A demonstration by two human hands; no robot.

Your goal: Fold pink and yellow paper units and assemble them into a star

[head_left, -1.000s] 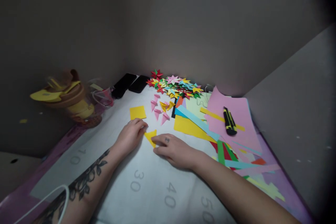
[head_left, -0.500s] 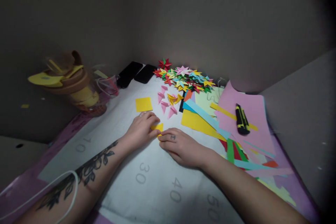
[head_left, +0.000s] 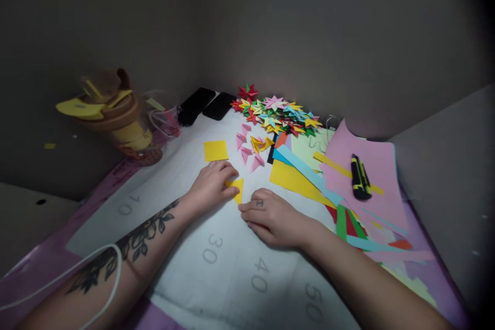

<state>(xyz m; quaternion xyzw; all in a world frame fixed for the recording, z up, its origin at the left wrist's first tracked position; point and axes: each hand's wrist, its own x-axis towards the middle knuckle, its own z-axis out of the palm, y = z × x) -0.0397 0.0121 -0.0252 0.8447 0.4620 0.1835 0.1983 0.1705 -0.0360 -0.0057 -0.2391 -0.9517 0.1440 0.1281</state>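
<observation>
A small folded yellow paper (head_left: 238,189) lies between my hands on the white sheet (head_left: 181,263). My left hand (head_left: 214,184) pinches its left side between thumb and fingers. My right hand (head_left: 270,218), fingers curled together, touches the paper's lower tip with its fingertips; whatever lies under them is hidden. Just beyond my left hand is a flat yellow square (head_left: 216,150). Folded pink pieces (head_left: 246,154) and folded yellow pieces (head_left: 261,144) sit ahead of my hands.
Many-coloured paper stars (head_left: 276,111) are heaped at the back. A yellow-and-brown cup (head_left: 131,134) and two black phones (head_left: 218,106) stand or lie back left. Paper strips (head_left: 305,170), pink sheets (head_left: 379,165) and a black-and-yellow cutter (head_left: 360,178) are at right. A white cable crosses my left forearm.
My right hand has drawn slightly away from my left, uncovering more of the folded yellow paper. The whole view has shifted a little, so the things on the table appear further right.
</observation>
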